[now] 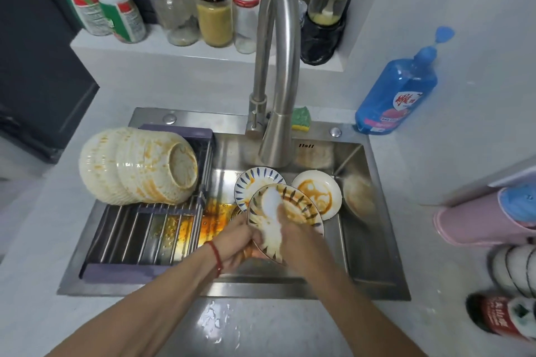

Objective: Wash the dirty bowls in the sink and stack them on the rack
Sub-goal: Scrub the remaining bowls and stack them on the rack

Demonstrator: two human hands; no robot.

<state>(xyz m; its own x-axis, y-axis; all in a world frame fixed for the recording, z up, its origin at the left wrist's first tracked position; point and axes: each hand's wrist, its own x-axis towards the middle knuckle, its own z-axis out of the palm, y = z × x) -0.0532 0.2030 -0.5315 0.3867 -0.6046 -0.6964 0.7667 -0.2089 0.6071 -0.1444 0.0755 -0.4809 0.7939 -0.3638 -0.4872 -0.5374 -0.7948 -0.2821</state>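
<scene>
The striped bowl point(293, 209) is tilted over the sink point(356, 264), under the faucet point(277, 66). My left hand point(235, 243) grasps its lower rim. My right hand point(293, 236) lies inside it; its fingers are blurred, so I cannot tell their state. Stained bowls point(136, 165) lie on the rack point(145, 238).

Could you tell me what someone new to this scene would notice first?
Both hands meet over the sink: the left hand holds a blue-patterned dish while the right hand rubs its face. To the left, a stack of sauce-stained bowls lies on its side on the rack. A tall faucet arches above.
</scene>
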